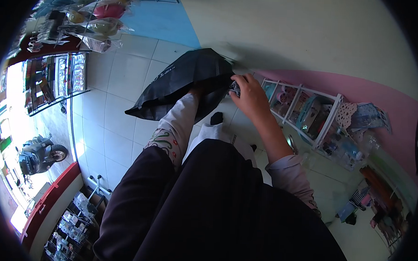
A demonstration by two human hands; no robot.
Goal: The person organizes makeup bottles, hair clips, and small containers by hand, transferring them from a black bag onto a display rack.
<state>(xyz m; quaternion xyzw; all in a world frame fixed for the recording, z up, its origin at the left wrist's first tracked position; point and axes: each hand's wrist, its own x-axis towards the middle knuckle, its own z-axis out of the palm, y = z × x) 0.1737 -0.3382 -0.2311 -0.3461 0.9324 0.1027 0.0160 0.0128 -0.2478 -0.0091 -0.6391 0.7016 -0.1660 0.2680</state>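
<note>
A large black bag (181,79) with pale lettering is held up over the tiled floor, its mouth facing me. My left hand (197,91) reaches into that mouth; only the wrist and a little of the hand show, and the fingers are hidden inside. At the bag's right edge, my right hand (250,96) is closed with bent fingers around a small crumpled dark grey thing (235,88), whose kind I cannot make out. The right fingertips touch or nearly touch the bag's rim.
A white rack (316,118) with goods in its compartments stands against the pink and cream wall on the right. Bagged goods (107,12) hang at upper left. Beyond the doorway on the left is a parked motorbike (40,154). My sock-covered foot (217,118) is below the bag.
</note>
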